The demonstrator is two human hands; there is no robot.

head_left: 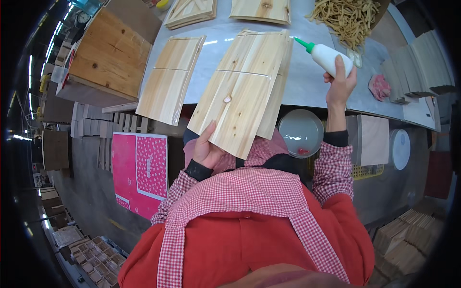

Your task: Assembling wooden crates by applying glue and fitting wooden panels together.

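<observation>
My left hand (206,150) grips the near edge of a pale knotty wooden panel (240,103), thumb on top and fingers beneath. The panel tilts over the table's front edge, with a groove running across its upper part. Partly covered by it, a second panel (275,103) shows along its right side. In my right hand (342,81) is a white squeeze bottle (330,58) with a green nozzle. The nozzle tip points left, close to the panel's upper right corner. Left of these, another grooved panel (165,89) sticks out past the table edge.
Wooden pieces (192,13) and more panels (261,10) lie at the back of the table (218,48). Curly wood strips (346,21) are heaped at back right, near a pink crumpled cloth (379,88). A large wooden box (113,53) stands left. Below the table edge is a round basin (301,132).
</observation>
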